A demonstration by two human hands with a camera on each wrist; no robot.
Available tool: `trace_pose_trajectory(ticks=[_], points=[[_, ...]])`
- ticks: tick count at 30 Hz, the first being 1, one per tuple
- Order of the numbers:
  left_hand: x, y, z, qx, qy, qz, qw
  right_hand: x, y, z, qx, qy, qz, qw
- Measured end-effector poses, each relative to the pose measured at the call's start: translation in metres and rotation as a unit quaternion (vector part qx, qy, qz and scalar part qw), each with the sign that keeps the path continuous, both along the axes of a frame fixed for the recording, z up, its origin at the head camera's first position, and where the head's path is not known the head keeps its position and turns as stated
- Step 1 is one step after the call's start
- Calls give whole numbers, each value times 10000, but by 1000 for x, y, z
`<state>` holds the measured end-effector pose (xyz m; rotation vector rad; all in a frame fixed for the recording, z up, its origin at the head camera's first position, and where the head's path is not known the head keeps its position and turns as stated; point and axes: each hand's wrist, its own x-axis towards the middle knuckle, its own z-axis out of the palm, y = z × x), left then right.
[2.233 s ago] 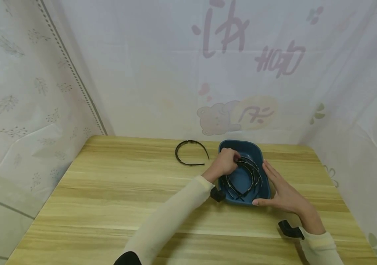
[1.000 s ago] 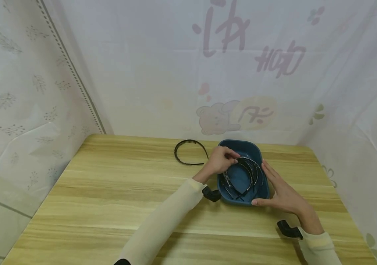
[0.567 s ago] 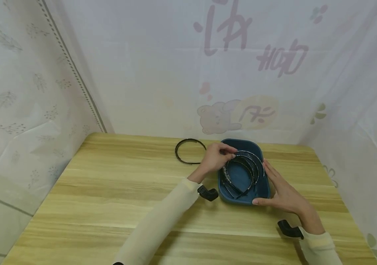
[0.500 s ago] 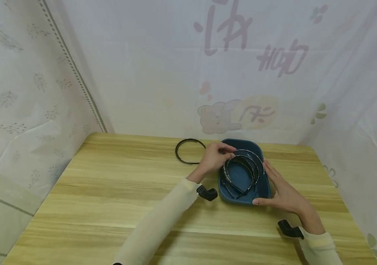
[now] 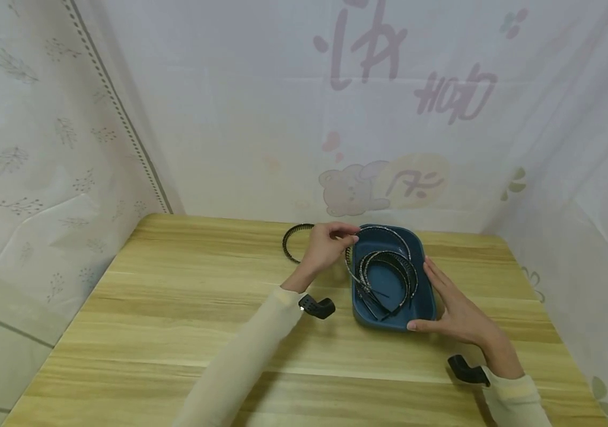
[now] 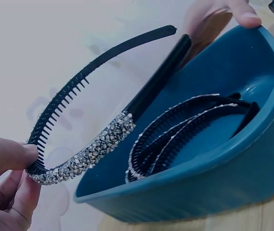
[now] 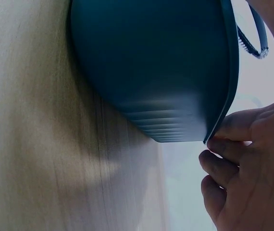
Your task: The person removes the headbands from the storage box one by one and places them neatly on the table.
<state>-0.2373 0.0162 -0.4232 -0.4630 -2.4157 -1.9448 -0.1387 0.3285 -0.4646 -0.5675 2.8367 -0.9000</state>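
With thumb and fingertips my left hand [image 5: 322,249] pinches a black toothed headband [image 6: 86,161] at the top of its curve. Silvery stones crust part of it, and its two ends point over the dark blue plastic bin [image 5: 375,324]. Several more black headbands [image 5: 413,276] with sparkly edges lie nested inside the bin; their exact number cannot be told. My right hand [image 5: 464,314] touches the bin's right side and near right corner, thumb spread from fairly straight fingers. The right wrist view shows those fingertips [image 7: 214,144] against the rim.
Another black toothed headband [image 5: 285,242] lies on the wooden table [image 5: 175,326] left of the bin, partly behind my left hand. A printed white curtain [image 5: 245,148] hangs at the table's back edge. Black camera mounts [image 5: 318,307] sit at both wrists.
My left hand has moved left and away from me, drawing one headband up out of the nested group. The right hand and the bin stay nearly in place.
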Motion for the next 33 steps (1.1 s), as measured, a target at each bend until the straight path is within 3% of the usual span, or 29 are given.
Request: trace_pose_trajectory(ticks=[7, 15, 23, 33], points=[[-2, -20, 3, 96, 114, 286, 9995, 0, 1, -1, 3, -1, 28, 10000], [-7, -46, 2, -107, 131, 734, 9972, 0, 1, 0, -32, -10, 32, 10000], [-8, -73, 2, 67, -144, 957, 9953, 0, 2, -1, -40, -31, 38, 10000], [-12, -109, -2, 16, -133, 1384, 9903, 0, 1, -1, -29, -27, 31, 10000]])
